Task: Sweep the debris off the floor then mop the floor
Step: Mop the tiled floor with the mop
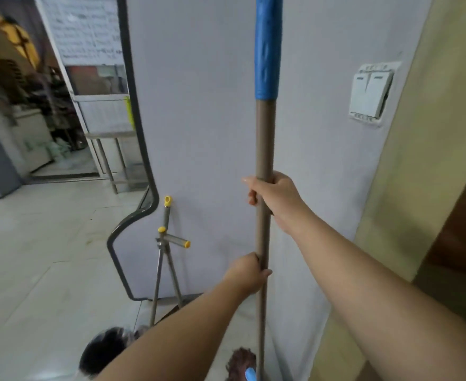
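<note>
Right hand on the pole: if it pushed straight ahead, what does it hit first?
Probably the pale grey wall panel directly behind the brown mop pole the right hand grips; depth is unclear.

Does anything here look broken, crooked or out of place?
Yes: the light switch on the grey wall sits crooked, its plate tilted and seemingly lifting away from the surface. Otherwise nothing stands out: both hands, left and right, grip the upright mop handle.

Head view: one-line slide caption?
Both hands, right hand above left hand, grip an upright brown pole with blue grip beside a grey wall.
</note>
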`<state>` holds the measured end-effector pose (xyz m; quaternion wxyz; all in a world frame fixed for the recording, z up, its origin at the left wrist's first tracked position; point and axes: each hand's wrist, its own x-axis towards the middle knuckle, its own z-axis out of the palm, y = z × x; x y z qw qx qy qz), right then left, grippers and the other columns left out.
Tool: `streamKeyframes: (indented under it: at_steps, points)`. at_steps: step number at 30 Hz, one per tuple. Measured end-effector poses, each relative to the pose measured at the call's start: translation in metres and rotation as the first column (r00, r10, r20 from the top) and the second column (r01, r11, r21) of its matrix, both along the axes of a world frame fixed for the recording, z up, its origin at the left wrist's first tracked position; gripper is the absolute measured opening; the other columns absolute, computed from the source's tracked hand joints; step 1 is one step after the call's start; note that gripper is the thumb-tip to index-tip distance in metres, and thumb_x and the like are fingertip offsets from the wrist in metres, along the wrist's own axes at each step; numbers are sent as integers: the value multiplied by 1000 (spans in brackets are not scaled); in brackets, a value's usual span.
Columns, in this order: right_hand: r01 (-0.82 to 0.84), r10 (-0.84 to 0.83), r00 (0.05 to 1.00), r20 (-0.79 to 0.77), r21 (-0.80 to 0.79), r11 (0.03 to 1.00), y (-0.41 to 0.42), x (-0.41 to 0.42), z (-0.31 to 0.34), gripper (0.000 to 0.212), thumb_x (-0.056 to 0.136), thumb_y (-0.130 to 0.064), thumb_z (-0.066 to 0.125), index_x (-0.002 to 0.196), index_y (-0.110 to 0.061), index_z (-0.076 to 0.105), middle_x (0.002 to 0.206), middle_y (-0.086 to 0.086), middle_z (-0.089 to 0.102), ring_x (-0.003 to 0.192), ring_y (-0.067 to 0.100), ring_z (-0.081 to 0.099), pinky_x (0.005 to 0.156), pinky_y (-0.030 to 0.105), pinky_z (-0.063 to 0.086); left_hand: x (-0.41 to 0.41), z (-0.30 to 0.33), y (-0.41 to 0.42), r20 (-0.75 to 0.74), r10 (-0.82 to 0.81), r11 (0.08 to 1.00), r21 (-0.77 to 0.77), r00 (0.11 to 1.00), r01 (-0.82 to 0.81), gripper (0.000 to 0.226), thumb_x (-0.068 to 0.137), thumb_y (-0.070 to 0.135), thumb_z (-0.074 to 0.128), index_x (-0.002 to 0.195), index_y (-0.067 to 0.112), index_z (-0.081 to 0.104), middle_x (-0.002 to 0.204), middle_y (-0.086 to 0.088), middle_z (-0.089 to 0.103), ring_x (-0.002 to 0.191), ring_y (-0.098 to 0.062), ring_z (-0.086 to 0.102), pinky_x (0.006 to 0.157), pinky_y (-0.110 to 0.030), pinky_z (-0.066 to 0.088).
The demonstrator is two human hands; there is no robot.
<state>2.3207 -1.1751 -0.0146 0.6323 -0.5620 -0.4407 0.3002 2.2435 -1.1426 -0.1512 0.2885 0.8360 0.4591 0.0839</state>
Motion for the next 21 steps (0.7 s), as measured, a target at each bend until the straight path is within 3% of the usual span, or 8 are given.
streamKeyframes:
  at_steps: [3,7,10,14,21]
  points:
    - [-182,186,973,140,-42,982,14,-36,8,29,78,-22,72,60,-16,50,39,-7,51,37,7,51,51,23,51,-38,-8,2,51,63,995,-76,997,-59,35,89,31,59,114,6,55,114,-12,62,106,-27,58,84,-29,46]
    - [-269,265,960,96,33,963,40,-120,2,30,80,-10,63,54,-13,48,36,-8,44,31,7,42,55,31,54,-111,-5,14,133,130,985,-133,983,-113,34,90,30,59,113,7,56,113,-13,64,103,-26,61,80,-27,47]
    - [-319,311,947,83,114,941,56,-195,17,24,72,-8,61,52,-12,47,34,-8,41,28,7,38,47,24,47,-176,13,24,150,166,982,-112,975,-150,37,90,33,58,115,6,57,114,-12,64,104,-25,61,87,-31,50]
    - [-438,418,898,138,188,879,73,-293,55,26,79,0,60,57,-11,50,36,-9,44,30,6,40,44,22,45,-277,51,38,168,195,981,-47,966,-189,36,89,35,59,115,10,58,112,-9,64,104,-24,59,91,-36,49]
    - [-558,549,826,131,336,759,86,-441,136,25,81,-1,58,60,-11,50,37,-8,44,31,8,37,43,18,43,-440,126,47,173,291,933,164,941,-319,25,87,40,60,99,19,59,87,2,58,79,-17,53,66,-27,43]
